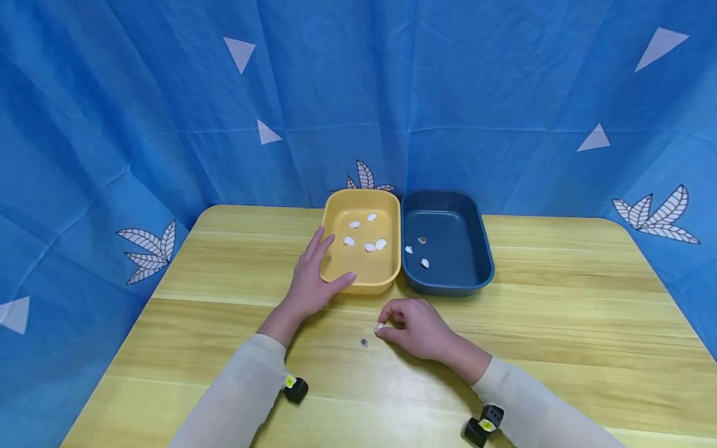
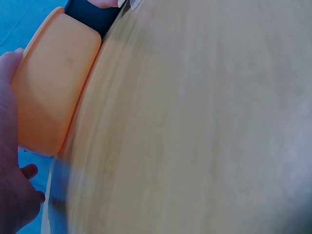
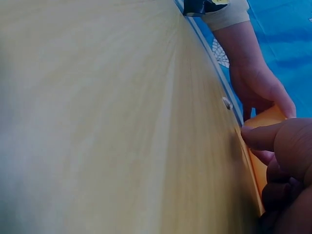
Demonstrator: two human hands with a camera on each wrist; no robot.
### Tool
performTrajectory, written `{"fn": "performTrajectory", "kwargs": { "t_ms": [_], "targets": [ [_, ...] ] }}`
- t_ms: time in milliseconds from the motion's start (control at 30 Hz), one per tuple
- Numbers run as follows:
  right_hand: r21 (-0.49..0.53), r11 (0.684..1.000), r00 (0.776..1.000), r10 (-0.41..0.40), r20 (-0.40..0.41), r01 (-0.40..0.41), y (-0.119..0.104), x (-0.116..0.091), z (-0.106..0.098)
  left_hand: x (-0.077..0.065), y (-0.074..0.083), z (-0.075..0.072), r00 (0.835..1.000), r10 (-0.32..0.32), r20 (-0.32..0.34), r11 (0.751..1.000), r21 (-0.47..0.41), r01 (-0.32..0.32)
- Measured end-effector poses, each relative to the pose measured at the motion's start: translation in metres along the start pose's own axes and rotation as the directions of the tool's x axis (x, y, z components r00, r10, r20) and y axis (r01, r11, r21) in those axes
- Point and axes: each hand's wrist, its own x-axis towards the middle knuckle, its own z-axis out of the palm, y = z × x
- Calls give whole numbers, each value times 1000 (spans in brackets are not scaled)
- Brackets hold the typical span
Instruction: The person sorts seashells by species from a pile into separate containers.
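My right hand pinches a small pale seashell between thumb and forefinger, just over the table in front of the two bins. Beside it on the wood lies a small dark shell. My left hand rests against the left side of a yellow bin, its fingers spread along the rim and the thumb at the front corner. Several white shells lie inside that bin. In the right wrist view, the fingers of the right hand hide the pinched shell.
A dark blue bin stands right beside the yellow one, with three shells, one of them brownish. Both stand at the far edge of the wooden table. Behind them hangs a blue patterned curtain.
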Motion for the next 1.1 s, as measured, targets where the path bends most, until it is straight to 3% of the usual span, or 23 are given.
{"fn": "performTrajectory", "kwargs": {
  "t_ms": [633,933,1100],
  "targets": [
    [69,998,998,5,-67,0,-26,-20,-26,-2,1,0,1000,-9,8,1000,-1,9],
    [45,997,976,-59,-210,70,-35,-17,-55,-2,4,-1,1000,-23,10,1000,-21,23],
    [26,998,959,-54,-279,63,-34,-12,-71,-1,2,0,1000,-22,13,999,-28,22]
  ]
}}
